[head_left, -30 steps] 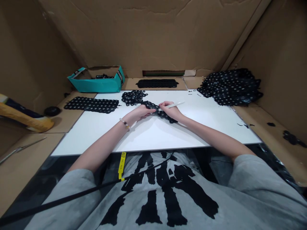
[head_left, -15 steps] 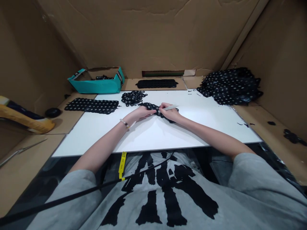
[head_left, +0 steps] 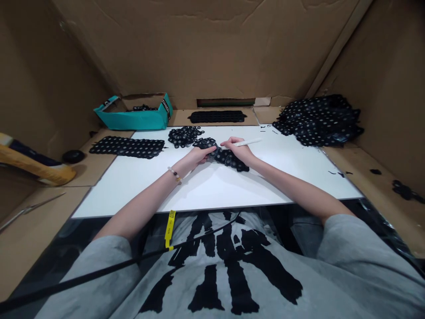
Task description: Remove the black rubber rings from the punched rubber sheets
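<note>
Black holed rubber strip (head_left: 229, 157) looked light, floppy, best held by its edge; left hand (head_left: 199, 156) pinched it, right hand (head_left: 238, 150) gripped a white pen (head_left: 248, 142).

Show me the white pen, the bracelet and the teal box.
White pen (head_left: 247, 142), head view, on its middle.
Bracelet (head_left: 174, 174), head view, on its beads.
Teal box (head_left: 133, 121), head view, on its front wall.

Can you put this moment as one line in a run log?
Left hand on black perforated strip | Right hand holds white pen | Surface: white board
</note>
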Demonstrator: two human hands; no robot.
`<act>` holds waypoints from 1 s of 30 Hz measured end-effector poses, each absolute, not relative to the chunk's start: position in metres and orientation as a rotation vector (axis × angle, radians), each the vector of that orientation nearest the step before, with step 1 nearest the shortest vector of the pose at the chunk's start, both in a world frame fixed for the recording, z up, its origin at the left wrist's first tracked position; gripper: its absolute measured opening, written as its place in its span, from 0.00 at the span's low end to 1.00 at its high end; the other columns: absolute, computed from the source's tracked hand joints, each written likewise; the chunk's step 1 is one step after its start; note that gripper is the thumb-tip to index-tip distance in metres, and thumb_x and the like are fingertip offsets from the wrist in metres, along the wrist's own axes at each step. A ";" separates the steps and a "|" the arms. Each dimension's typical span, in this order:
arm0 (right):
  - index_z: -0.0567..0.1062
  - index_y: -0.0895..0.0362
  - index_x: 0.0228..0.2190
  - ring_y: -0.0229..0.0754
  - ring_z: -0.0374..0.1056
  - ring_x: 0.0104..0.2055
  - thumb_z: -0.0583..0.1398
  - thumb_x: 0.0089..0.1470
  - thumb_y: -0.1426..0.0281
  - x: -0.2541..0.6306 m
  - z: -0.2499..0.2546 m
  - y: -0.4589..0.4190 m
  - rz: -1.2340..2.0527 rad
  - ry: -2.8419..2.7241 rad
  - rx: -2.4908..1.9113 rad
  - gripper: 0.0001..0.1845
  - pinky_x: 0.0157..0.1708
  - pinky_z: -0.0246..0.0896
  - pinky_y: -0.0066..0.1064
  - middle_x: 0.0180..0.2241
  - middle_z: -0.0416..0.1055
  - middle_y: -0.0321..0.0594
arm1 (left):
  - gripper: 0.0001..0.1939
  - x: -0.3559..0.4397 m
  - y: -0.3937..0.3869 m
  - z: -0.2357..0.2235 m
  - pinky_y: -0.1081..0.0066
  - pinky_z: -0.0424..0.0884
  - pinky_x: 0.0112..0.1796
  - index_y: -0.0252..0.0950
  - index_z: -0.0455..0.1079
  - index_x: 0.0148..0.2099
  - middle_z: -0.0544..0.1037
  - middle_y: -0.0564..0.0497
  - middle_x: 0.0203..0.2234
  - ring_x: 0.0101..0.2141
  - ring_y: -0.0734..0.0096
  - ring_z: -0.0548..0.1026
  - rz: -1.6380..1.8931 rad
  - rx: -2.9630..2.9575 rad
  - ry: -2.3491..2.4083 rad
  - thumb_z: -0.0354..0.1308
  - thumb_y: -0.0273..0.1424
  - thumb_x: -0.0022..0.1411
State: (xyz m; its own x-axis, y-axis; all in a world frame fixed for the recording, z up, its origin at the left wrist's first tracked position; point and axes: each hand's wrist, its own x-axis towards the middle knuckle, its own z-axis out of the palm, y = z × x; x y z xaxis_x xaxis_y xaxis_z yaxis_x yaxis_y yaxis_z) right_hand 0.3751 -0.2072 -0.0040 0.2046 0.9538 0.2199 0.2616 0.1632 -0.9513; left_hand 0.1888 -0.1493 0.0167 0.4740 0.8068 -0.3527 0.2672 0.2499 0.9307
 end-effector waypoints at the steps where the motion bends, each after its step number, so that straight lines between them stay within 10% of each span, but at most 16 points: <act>1: 0.69 0.54 0.22 0.44 0.73 0.44 0.58 0.51 0.62 0.374 -0.005 -0.207 0.765 -1.302 -1.341 0.11 0.50 0.62 0.35 0.35 0.79 0.38 | 0.22 0.189 -0.150 0.016 0.75 0.47 0.19 0.36 0.58 0.24 0.60 0.58 0.16 0.17 0.83 0.54 0.508 1.312 1.063 0.65 0.34 0.63; 30: 0.65 0.52 0.24 0.42 0.65 0.33 0.55 0.55 0.63 0.352 -0.010 -0.202 0.489 -1.540 -1.572 0.11 0.34 0.54 0.32 0.25 0.69 0.33 | 0.22 0.178 -0.132 0.006 0.74 0.53 0.20 0.36 0.62 0.21 0.65 0.55 0.15 0.17 0.79 0.59 0.452 1.450 1.070 0.67 0.40 0.58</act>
